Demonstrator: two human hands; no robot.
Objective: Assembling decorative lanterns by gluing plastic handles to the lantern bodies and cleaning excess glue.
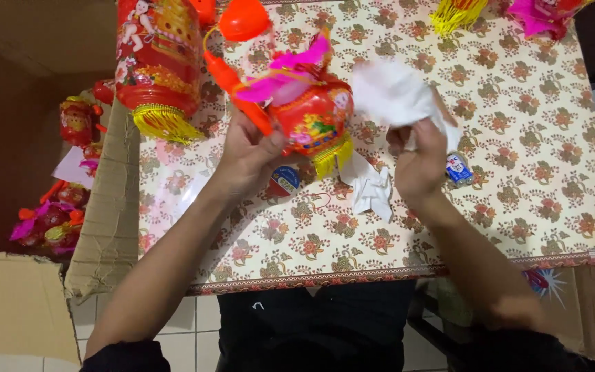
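Small red lantern toy (311,117) is held above the table, gripped by the left hand (249,155), whose fingers are closed around its orange handle (239,93). The lantern body sits just right of that hand, tilted, with pink feathers (290,69) on top and a yellow fringe (332,157) hanging at its lower edge. Directly beneath the hand and lantern, a round blue and red sticker (285,180) lies on the table.

The right hand (418,162) is closed on a crumpled white cloth (397,93), which rises above and to the left of the hand, close to the lantern but whether touching it cannot be told. Left of and below this hand, a second white crumpled piece (372,189) lies flat on the table. Just right of the hand sits a small blue and white packet (458,169).

Both hands work over a table (518,207) covered in a floral patterned cloth. Above and left of the left hand stands a large red cylinder lantern (158,58) with a yellow fringe. Further left, beyond a cardboard flap (108,220), more small red lanterns (56,213) lie in a heap. At the far top right of the table are a yellow tassel (457,14) and a pink decoration (542,15)
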